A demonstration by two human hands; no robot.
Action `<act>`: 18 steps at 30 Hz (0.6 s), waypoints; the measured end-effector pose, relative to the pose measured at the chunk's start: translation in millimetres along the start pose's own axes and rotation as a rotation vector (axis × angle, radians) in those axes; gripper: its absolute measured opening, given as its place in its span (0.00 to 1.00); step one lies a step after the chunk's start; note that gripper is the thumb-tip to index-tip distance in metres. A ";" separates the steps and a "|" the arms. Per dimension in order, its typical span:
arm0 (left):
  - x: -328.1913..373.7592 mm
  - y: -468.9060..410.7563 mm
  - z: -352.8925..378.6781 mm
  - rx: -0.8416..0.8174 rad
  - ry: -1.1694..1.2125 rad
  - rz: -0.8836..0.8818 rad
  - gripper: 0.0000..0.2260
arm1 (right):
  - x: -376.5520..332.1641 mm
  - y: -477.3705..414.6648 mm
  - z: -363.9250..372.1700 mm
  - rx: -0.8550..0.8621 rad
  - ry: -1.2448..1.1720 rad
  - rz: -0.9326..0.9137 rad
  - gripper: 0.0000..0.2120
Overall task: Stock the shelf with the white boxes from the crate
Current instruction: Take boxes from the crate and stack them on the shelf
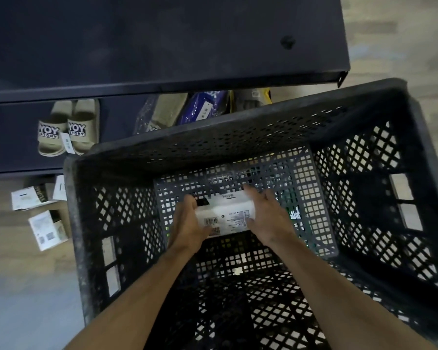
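A white box [225, 214] with a barcode label sits low inside the black plastic crate [238, 127]. My left hand [187, 223] grips its left end and my right hand [268, 218] grips its right end, both arms reaching down into the crate. The dark shelf [162, 46] stands just beyond the crate, its top board bare in view.
On the lower shelf level stand a pair of beige slides [66, 130] and bagged slippers [187, 109]. Several white boxes [41, 215] lie on the floor left of the crate. Wood-look floor shows to the right of the shelf.
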State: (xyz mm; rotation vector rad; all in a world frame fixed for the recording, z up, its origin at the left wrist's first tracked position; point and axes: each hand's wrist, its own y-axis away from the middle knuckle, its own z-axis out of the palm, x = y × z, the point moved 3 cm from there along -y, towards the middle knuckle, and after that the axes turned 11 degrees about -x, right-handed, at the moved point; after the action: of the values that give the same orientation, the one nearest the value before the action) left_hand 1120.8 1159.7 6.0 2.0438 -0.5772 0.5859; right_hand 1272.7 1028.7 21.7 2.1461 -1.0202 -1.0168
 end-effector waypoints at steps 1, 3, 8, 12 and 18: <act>2.5 2.9 -2.4 0.028 -0.028 0.031 0.24 | -0.1 2.7 -2.2 0.005 -0.003 -0.011 0.42; 4.8 7.8 -4.9 -0.011 -0.032 0.073 0.29 | 1.0 9.7 -2.5 -0.027 -0.004 -0.003 0.46; 0.2 25.4 -4.0 -0.118 -0.193 0.061 0.31 | 6.1 27.6 6.4 -0.047 0.092 0.071 0.31; -8.3 35.0 7.8 -0.152 -0.232 0.065 0.24 | 9.2 34.5 24.3 -0.119 0.006 0.103 0.30; -13.6 30.3 21.3 -0.274 -0.030 -0.022 0.43 | 9.7 29.7 35.6 -0.141 -0.047 0.133 0.48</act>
State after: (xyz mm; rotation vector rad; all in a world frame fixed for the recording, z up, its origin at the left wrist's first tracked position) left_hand 1095.8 1129.1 6.9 1.8001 -0.6165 0.4381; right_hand 1236.1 998.7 19.4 1.9228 -1.0649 -1.0474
